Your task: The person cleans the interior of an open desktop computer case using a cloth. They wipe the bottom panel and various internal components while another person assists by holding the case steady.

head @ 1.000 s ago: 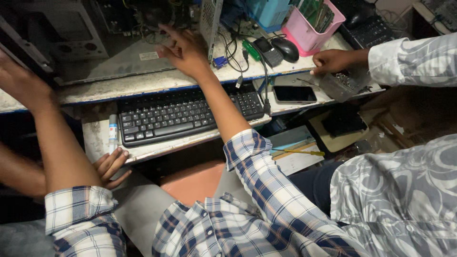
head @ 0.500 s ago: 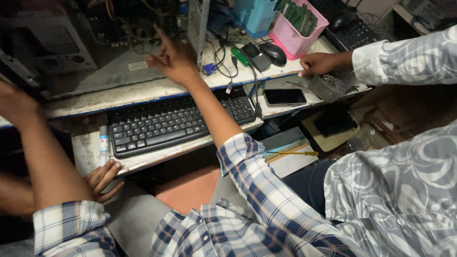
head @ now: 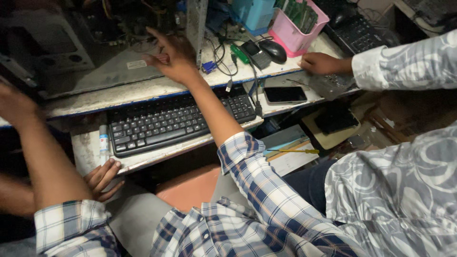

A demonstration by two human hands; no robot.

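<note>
Computer case (head: 114, 71) with white label sticker (head: 136, 64) meets the open right hand (head: 173, 59); left hand (head: 16, 102) blurred, grip perhaps untellable.

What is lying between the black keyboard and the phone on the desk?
In the head view, a dark cable hangs down between the keyboard and the phone, crossing the desk edge by the keyboard's right end.

Both arms reach forward in rolled-up plaid sleeves. The right hand (head: 173, 57) stretches far ahead, palm down, fingers spread, index finger extended. The left hand (head: 16, 102), blurred, is raised nearer the body, well apart from the right.
</note>
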